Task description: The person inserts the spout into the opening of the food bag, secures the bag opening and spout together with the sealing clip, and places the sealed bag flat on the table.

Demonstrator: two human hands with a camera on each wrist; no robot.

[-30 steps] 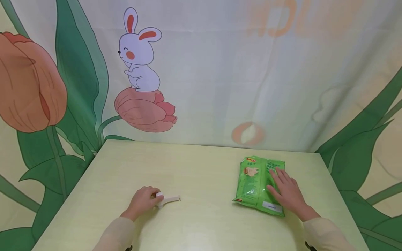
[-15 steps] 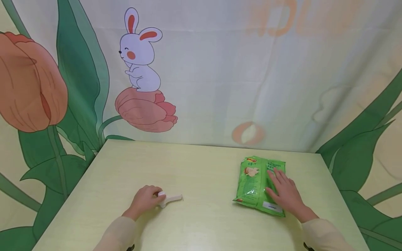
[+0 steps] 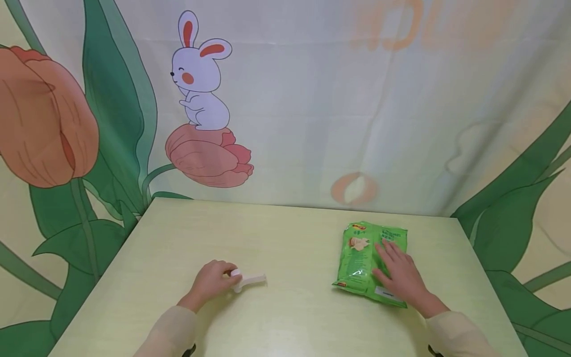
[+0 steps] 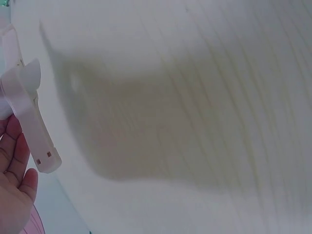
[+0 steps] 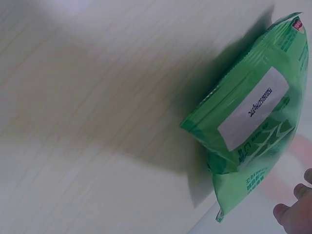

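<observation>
My left hand (image 3: 213,280) pinches a white plastic bag clip (image 3: 253,280) just above the table, its bar pointing to the right. In the left wrist view, the clip (image 4: 36,126) shows a long bar with small square holes at one end and a rounded middle part. My left fingers (image 4: 17,151) lie at that middle part. On the right lies a green snack bag (image 3: 354,263), printed side up. Over its right half, my right hand (image 3: 401,275) is spread with fingers extended. The bag (image 5: 273,141) looks plump in the right wrist view, with a white label strip.
The pale wood table (image 3: 285,317) runs back to a printed curtain (image 3: 285,124) with a rabbit and tulips. Between the left hand and the bag is bare tabletop.
The left hand, with the clip in its fingers, has shifted right and slightly away from me. The right hand has slid a little leftward over the bag.
</observation>
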